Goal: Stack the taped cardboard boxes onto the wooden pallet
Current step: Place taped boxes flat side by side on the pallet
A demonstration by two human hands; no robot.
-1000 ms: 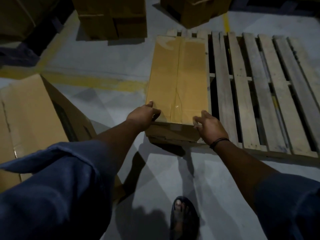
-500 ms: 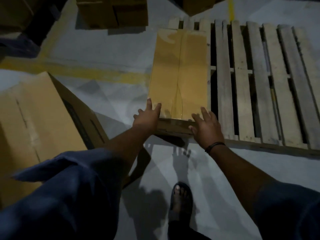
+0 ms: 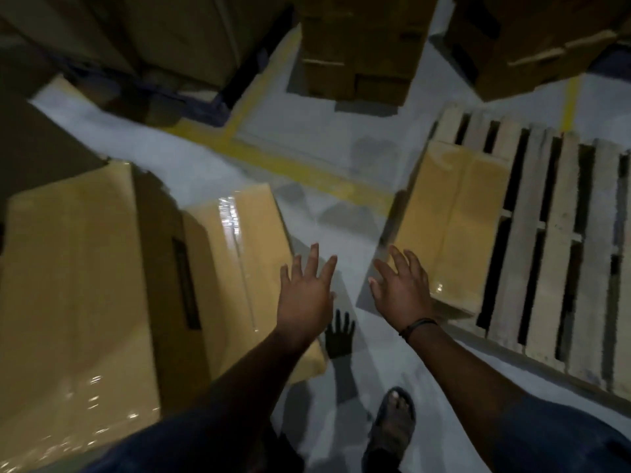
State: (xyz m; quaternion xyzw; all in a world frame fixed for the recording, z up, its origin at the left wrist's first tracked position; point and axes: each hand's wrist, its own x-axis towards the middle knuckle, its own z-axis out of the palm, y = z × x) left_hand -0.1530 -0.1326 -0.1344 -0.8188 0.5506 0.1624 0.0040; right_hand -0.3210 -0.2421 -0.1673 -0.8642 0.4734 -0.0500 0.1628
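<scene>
Hovering splayed and empty, left grip (image 3: pixel 305 295) and right grip (image 3: pixel 399 291) flank bare floor (image 3: pixel 345 233) beside box (image 3: pixel 454 213) at pallet (image 3: pixel 546 274) edge.

View looking down on a dim warehouse floor. Two bare hands reach forward with fingers spread, holding nothing. The left hand (image 3: pixel 305 295) hangs over the edge of a low floor box (image 3: pixel 246 254). The right hand (image 3: pixel 401 288), with a dark wristband (image 3: pixel 418 326), is by the near corner of a taped cardboard box (image 3: pixel 450 216) lying on the left edge of a wooden pallet (image 3: pixel 553 268). A larger box (image 3: pixel 75 285) stands far left. A yellow floor line (image 3: pixel 290 165) runs behind. Stacked boxes (image 3: pixel 358 46) stand at the top, and a sandalled foot (image 3: pixel 392 425) shows below.
</scene>
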